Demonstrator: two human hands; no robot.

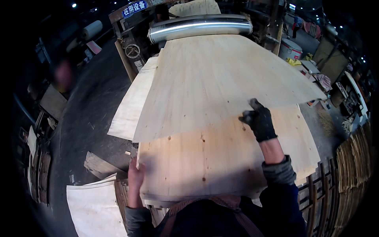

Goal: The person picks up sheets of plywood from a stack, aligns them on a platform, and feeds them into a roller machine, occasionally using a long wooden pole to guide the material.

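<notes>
Head fisheye, looking steeply down, close over veneer sheet (pixel 221 87); edges bend, rim dark.

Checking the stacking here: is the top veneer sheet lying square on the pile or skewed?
Skewed. The top veneer sheet lies turned across the pile, its corner overhanging at the right; the gloved right hand grips its edge.

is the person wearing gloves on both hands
No, only the right hand wears a dark glove as it grips the top veneer sheet; the left hand is bare at the stack's edge.
</notes>
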